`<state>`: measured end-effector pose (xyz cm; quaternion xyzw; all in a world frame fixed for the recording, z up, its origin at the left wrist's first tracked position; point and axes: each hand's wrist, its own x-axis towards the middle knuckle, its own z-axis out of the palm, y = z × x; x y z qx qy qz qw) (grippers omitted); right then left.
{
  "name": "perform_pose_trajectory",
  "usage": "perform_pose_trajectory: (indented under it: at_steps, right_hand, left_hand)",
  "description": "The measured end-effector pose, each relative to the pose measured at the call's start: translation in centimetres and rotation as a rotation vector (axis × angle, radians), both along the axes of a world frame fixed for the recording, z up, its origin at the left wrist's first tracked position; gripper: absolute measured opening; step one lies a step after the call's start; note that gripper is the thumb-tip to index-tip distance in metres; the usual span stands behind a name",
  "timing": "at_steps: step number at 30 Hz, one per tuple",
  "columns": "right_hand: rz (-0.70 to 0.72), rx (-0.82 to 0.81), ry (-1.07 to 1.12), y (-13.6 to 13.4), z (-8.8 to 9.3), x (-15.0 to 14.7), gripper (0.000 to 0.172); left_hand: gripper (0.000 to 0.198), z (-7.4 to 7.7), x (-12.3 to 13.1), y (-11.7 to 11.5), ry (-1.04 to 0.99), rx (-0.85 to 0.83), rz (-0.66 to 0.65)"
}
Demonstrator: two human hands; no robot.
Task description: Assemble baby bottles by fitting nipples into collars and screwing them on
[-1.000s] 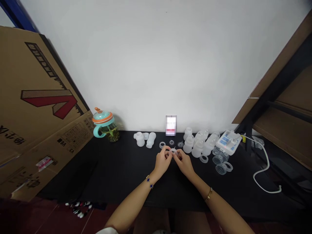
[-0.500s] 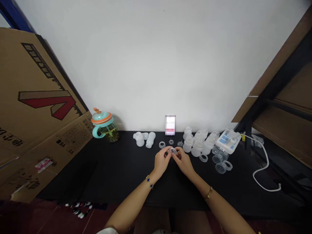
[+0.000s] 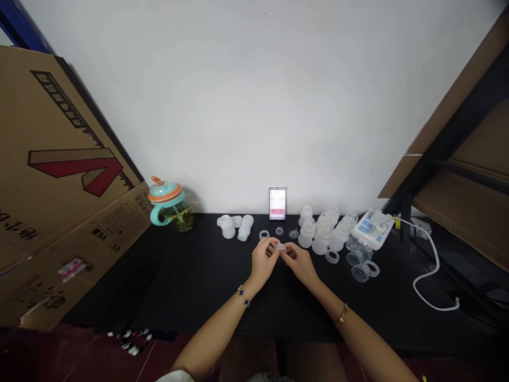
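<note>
Between the fingertips of both hands is a whitish, translucent bottle ring (image 3: 280,246), seen side-on just above the black table. My left hand (image 3: 262,262) pinches its left side and my right hand (image 3: 300,262) grips its right side; the fingers partly cover it. Just beyond the hands lie a loose ring (image 3: 264,234), a small clear bottle nipple (image 3: 279,231) and another clear nipple (image 3: 294,234). To the right stand several frosted baby bottles (image 3: 321,241), with one more ring (image 3: 332,257) in front of them.
White bottles (image 3: 228,228) sit at the back left, beside a teal-lidded jug (image 3: 169,204). A blurred phone-like screen (image 3: 278,203) leans on the wall. At right are a white power strip (image 3: 373,229), its cable (image 3: 436,260) and clear caps (image 3: 360,272). Cardboard (image 3: 71,180) borders the left.
The ring between my hands has been tipped, from showing its round open face to showing its side wall. Both hands stay in nearly the same place.
</note>
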<state>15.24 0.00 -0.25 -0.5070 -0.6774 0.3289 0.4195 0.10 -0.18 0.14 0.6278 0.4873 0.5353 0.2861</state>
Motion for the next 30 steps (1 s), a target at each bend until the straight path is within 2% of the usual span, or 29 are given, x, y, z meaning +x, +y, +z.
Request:
perform_pose_trajectory:
  at_steps: [6, 11, 15, 19, 30]
  right_hand:
    - [-0.046, 0.02, 0.043, 0.06, -0.12, 0.12, 0.032]
    - [-0.052, 0.025, 0.043, -0.05, -0.21, 0.11, 0.031]
    - [-0.031, 0.021, 0.013, -0.11, -0.05, 0.08, 0.031]
    - [-0.012, 0.022, -0.012, 0.01, 0.27, 0.14, 0.032]
    - [-0.017, 0.017, -0.037, -0.01, 0.47, 0.23, 0.032]
  left_hand:
    - [0.019, 0.07, 0.04, 0.02, -0.056, -0.089, -0.076]
    - [0.021, -0.04, -0.02, 0.05, -0.179, -0.116, -0.152]
    - [0.025, -0.24, -0.02, 0.05, -0.257, -0.175, -0.162]
    - [0.028, -0.35, 0.02, 0.05, -0.237, -0.203, -0.133]
    - [0.028, 0.14, 0.02, -0.13, -0.117, -0.121, -0.136]
